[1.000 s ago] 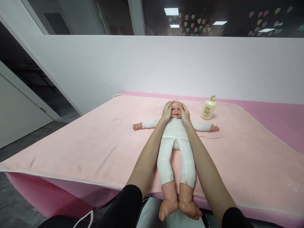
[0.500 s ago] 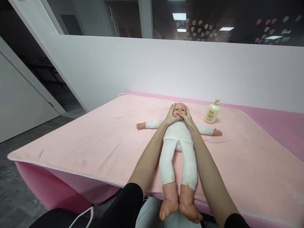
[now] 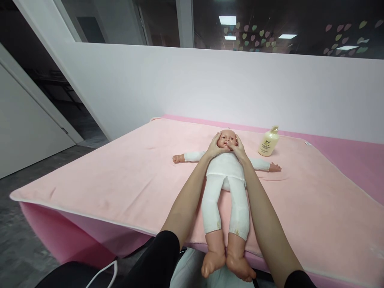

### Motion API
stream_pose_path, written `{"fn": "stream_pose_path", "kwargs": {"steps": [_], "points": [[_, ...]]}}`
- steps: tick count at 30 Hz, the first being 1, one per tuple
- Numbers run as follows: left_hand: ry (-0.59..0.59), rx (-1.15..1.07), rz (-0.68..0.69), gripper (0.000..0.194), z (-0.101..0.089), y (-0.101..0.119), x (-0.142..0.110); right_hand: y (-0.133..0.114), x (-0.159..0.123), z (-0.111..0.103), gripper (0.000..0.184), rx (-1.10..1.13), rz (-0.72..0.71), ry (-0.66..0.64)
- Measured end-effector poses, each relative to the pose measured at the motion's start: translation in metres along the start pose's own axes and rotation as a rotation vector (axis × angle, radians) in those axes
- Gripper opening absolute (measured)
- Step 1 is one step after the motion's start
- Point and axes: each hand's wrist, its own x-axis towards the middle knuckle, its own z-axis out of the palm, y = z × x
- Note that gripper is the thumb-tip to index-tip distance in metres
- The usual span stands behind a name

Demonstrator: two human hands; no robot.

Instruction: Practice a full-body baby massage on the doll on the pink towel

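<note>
A baby doll [image 3: 225, 166] in a white body suit lies on its back on a pink blanket, its arms stretched sideways and its feet toward me. My left hand [image 3: 215, 148] lies along one cheek, fingers stretched up beside the head and thumb across the chin. On the other cheek rests my right hand [image 3: 239, 149], fingers likewise extended along the face, its thumb near the mouth. Both hands are open and touch the doll's head from the two sides. Between them the eyes and nose of the doll stay visible. My forearms run along both sides of its body.
A pale yellow pump bottle [image 3: 268, 141] stands on the pink blanket [image 3: 120, 168], right of the doll's head. Behind the table rises a white wall [image 3: 192, 84] with dark glass above. The blanket's left front corner overhangs the table. A white cable [image 3: 102, 274] loops at the lower left.
My right hand has shifted very slightly up along the doll's cheek. The doll and the bottle stay in place.
</note>
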Motion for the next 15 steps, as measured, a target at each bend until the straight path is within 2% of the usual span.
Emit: {"fn": "stream_pose_path", "kwargs": {"steps": [2,5,10,13,15], "points": [[-0.011,-0.046,-0.063,0.084,0.001,0.011,0.0,0.001,0.003,0.0,0.073,-0.002,-0.009,0.073],[0.057,-0.013,-0.161,0.058,0.01,0.027,0.003,0.003,0.006,0.0,0.065,-0.08,-0.016,0.207],[0.241,0.402,-0.143,0.057,0.031,0.039,0.008,0.002,0.008,0.002,0.053,-0.13,-0.039,0.322],[0.286,0.458,-0.126,0.053,0.031,0.037,0.011,0.001,0.009,0.003,0.046,-0.155,-0.077,0.372],[0.306,0.413,-0.13,0.05,0.026,0.031,0.014,0.003,0.01,0.001,0.036,-0.168,-0.1,0.402]]}}
